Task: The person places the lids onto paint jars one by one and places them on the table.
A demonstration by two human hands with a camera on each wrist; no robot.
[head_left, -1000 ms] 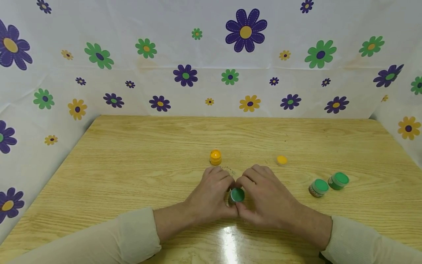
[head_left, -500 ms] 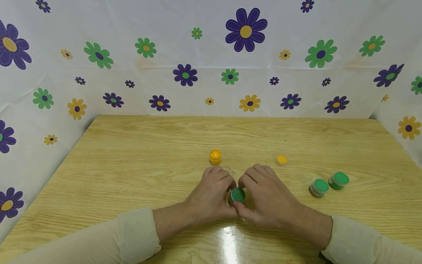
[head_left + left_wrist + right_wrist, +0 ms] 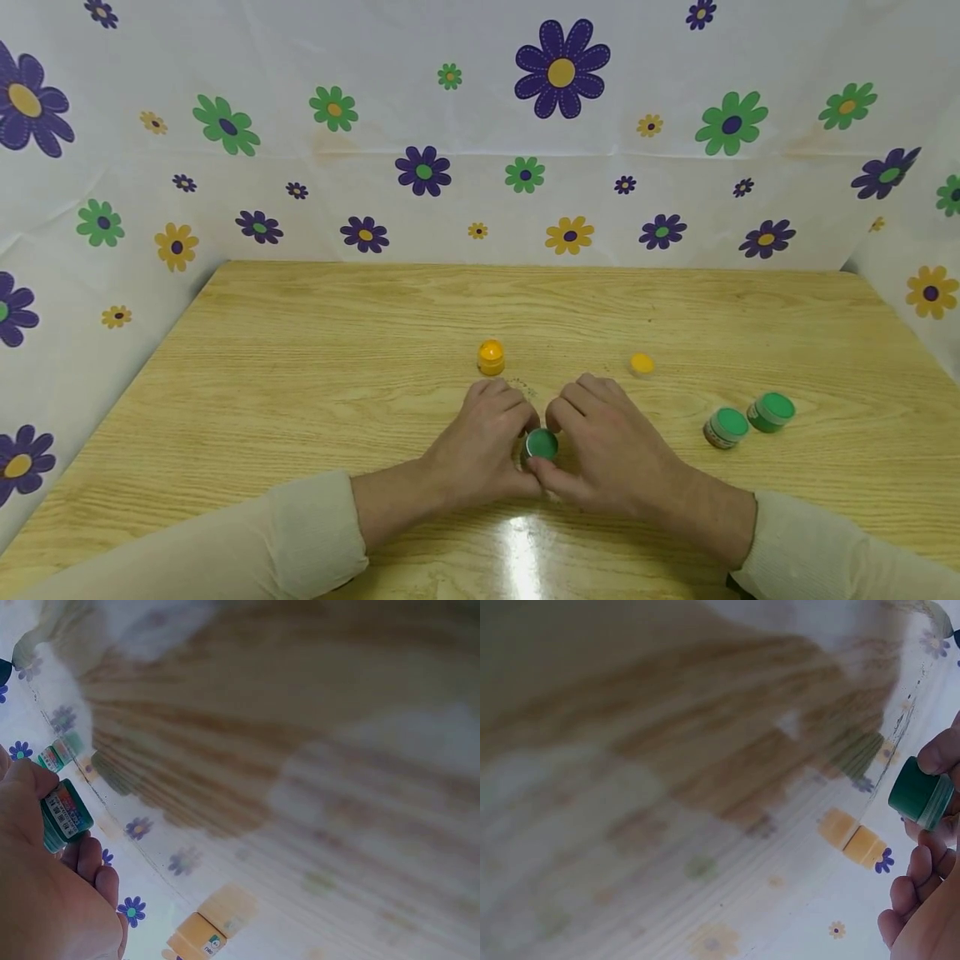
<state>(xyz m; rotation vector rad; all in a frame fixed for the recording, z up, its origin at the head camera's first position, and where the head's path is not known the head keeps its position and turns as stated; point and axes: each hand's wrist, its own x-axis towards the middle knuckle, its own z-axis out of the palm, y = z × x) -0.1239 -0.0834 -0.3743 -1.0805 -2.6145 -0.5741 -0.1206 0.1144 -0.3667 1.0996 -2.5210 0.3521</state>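
Observation:
A small green jar (image 3: 542,443) is between the two hands, low over the table or on it; I cannot tell which. The left hand (image 3: 483,442) grips its left side with curled fingers and thumb. On the other side the right hand (image 3: 615,450) pinches the jar near its top, thumb at the near rim and index finger at the far rim. A printed label shows on the jar (image 3: 67,812) in the left wrist view. In the right wrist view the thumb lies on the green jar (image 3: 915,789). Fingers hide much of its side.
Beyond the hands stands a yellow jar (image 3: 491,357) with a shiny rounded top. A small yellow disc (image 3: 641,363) lies right of it. Two more jars, one with a green top (image 3: 726,427) and one green (image 3: 770,412), stand at right. A flowered cloth (image 3: 480,125) surrounds the wooden table (image 3: 337,350).
The right hand's thumb has shifted slightly up onto the jar's near rim, and its index finger has moved a little right along the far rim. The left hand stays about where it was.

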